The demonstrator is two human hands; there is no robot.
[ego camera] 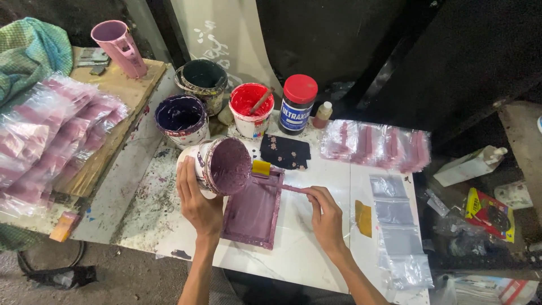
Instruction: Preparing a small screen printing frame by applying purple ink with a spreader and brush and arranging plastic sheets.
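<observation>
The left hand (199,204) grips a tilted purple paint tub (217,166) over the screen frame (254,212) (purple-stained), while the right hand (326,219) grasps a scraper (276,179).

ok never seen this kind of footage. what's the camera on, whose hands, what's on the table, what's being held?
There is no machine here. It is one view from a camera worn on a person's head, looking down at their own two bare hands.

The left hand grips a tipped pot of purple paint, its mouth turned over a purple-stained rectangular frame lying on the white table. The fingers of the right hand hold a thin stick with a yellow scraper end near the pot's mouth.

Behind stand a dark purple tub, a red paint pot, a red-lidded jar and a small bottle. Clear plastic bags lie to the right, printed pink ones to the left.
</observation>
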